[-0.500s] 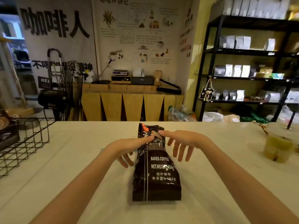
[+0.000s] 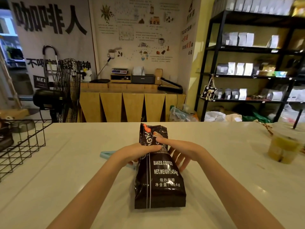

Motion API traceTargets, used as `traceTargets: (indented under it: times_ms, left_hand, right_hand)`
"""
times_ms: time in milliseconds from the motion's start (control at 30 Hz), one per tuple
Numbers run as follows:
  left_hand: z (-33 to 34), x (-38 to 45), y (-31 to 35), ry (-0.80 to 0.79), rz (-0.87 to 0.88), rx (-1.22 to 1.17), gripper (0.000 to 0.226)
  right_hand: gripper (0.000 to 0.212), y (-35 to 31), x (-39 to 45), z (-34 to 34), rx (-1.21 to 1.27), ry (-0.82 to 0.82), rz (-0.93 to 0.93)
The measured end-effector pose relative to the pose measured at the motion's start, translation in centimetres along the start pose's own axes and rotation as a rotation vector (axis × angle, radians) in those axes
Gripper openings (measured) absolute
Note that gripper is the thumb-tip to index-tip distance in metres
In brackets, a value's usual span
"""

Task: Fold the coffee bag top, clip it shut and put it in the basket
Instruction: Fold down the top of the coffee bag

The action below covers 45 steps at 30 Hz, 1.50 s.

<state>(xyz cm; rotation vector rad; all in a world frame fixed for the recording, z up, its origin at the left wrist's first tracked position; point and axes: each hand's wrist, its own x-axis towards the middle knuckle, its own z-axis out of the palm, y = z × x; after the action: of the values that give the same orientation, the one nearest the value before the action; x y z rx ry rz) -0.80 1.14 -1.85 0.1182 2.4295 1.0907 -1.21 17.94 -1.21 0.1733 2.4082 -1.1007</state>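
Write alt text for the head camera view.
Both hands, left hand and right hand, pinch the upper part of a dark coffee bag lying on a white table. A light blue clip lies beside it; a wire basket sits far left.

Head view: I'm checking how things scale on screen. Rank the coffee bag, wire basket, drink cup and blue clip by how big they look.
1. coffee bag, though it lies nearest
2. wire basket, cut off at the frame edge, so unsure
3. drink cup
4. blue clip, partly hidden by the left hand
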Motion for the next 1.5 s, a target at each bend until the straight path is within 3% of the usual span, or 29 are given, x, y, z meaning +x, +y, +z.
traceTargets:
  times_ms: [133,233,467,800,933,1000,1100,1167,1300,1333,1400,1500]
  left_hand:
    - [-0.6,-0.9,0.4,0.069,0.136,-0.076,0.04]
    - [-1.1,-1.4,0.8,0.181,0.297,-0.184,0.035]
    - [-1.4,-2.1,1.7,0.51,0.593,-0.169,0.095]
    - [-0.3,-0.9,0.6,0.569,0.652,-0.101,0.118]
    - [-0.1,-0.5,0.2,0.519,0.635,-0.116,0.11]
    - [-0.1,-0.3,0.0,0.468,0.615,-0.175,0.11]
    - [0.0,-0.4,0.0,0.382,0.607,-0.241,0.107]
    - [0.0,-0.4,0.2,0.38,0.61,-0.237,0.106]
    - [0.0,-0.4,0.4,0.365,0.661,-0.234,0.09]
    - [0.0,-0.4,0.5,0.362,0.675,-0.237,0.087]
    - [-0.1,-0.4,0.7,0.369,0.688,-0.248,0.088]
    - [0.0,0.1,0.7,0.382,0.701,-0.213,0.099]
  right_hand:
    - [0.08,-0.2,-0.1,-0.5,0.041,0.006,-0.072]
    - [0.074,-0.8,-0.6,-1.0,0.093,0.122,-0.193]
    - [0.063,-1.6,-1.4,-1.8,0.18,0.384,-0.475]
    - [0.092,-0.9,-1.2,-2.6,0.127,0.404,-0.54]
    - [0.103,-0.9,-1.4,-3.0,0.102,0.348,-0.465]
    - [0.115,-1.1,-1.8,-2.9,0.097,0.401,-0.481]
    - [0.124,-2.6,-3.5,-2.7,0.164,0.634,-0.696]
    - [0.114,-4.2,-4.8,-2.6,0.019,0.855,-0.868]
    - [0.087,-8.8,-6.1,-3.1,-0.6,1.155,-1.059]
    - [0.078,-9.9,-6.2,-3.3,-0.768,1.161,-1.093]
    - [0.056,-12.1,-6.5,-3.5,-1.098,1.013,-1.067]
    - [0.032,-14.4,-6.7,-3.7,-1.37,0.753,-0.777]
